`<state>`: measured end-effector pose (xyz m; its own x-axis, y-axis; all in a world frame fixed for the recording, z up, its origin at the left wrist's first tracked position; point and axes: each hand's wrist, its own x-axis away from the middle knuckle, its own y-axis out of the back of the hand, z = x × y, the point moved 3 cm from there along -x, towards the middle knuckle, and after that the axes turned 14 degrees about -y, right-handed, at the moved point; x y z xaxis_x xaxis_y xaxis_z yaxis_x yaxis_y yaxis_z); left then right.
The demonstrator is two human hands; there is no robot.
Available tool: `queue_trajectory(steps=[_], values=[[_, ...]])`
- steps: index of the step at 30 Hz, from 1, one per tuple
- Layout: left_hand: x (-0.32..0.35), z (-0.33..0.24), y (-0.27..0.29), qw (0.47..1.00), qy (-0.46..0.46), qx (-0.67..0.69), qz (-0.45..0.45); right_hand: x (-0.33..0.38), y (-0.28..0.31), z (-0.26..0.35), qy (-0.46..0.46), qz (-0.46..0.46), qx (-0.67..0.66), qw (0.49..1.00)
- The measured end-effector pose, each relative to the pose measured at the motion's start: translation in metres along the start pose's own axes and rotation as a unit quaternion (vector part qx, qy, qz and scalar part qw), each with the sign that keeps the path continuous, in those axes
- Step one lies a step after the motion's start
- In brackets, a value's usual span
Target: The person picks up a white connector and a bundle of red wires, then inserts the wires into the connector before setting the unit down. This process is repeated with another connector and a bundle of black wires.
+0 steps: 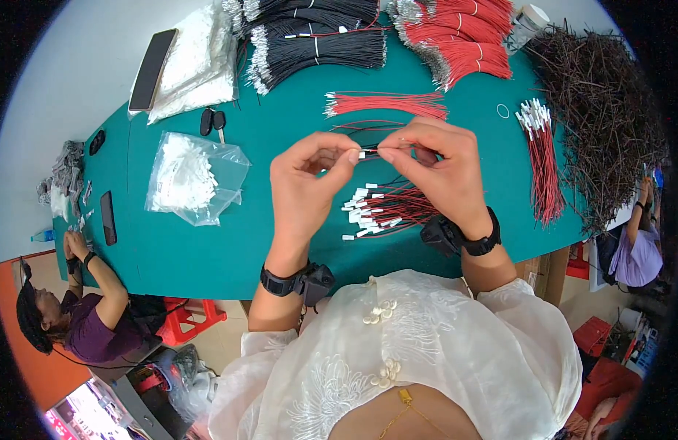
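Observation:
Over the green table, both my hands meet with their fingertips close together. My left hand (307, 176) pinches a small white connector (362, 155) between thumb and forefinger. My right hand (449, 165) is closed in a pinch on a thin wire at the connector's side; whether its end is inside the housing is too small to tell. Below my hands lies a pile of red-and-black wires with white connectors (368, 211). Just beyond them is a loose bunch of red wires (387, 104), with a few dark wires partly hidden behind my fingers.
A clear bag of white connectors (186, 180) lies left, near keys (213, 123) and phones. Black wire bundles (317, 50) and red wire bundles (463, 44) line the back. Rightward are a connectored wire bundle (546, 169) and a dark heap (599, 110). Another person (97, 312) works at left.

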<state>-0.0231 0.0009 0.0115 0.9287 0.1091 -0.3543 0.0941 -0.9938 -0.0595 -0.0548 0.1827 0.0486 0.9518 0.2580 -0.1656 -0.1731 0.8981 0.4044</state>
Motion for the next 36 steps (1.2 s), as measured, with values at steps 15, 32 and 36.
queue_trajectory(steps=[15,32,36], values=[[0.000,0.004,0.002,0.995,0.046,0.088,-0.006,0.001,0.004,0.002,0.033,-0.003,0.013,0.999],[0.005,0.006,0.002,0.995,0.047,0.082,0.006,0.001,-0.004,0.000,0.037,-0.003,0.005,0.999],[0.006,0.007,0.000,0.995,0.057,0.085,0.004,0.003,-0.006,0.000,0.030,-0.009,0.005,0.999]])
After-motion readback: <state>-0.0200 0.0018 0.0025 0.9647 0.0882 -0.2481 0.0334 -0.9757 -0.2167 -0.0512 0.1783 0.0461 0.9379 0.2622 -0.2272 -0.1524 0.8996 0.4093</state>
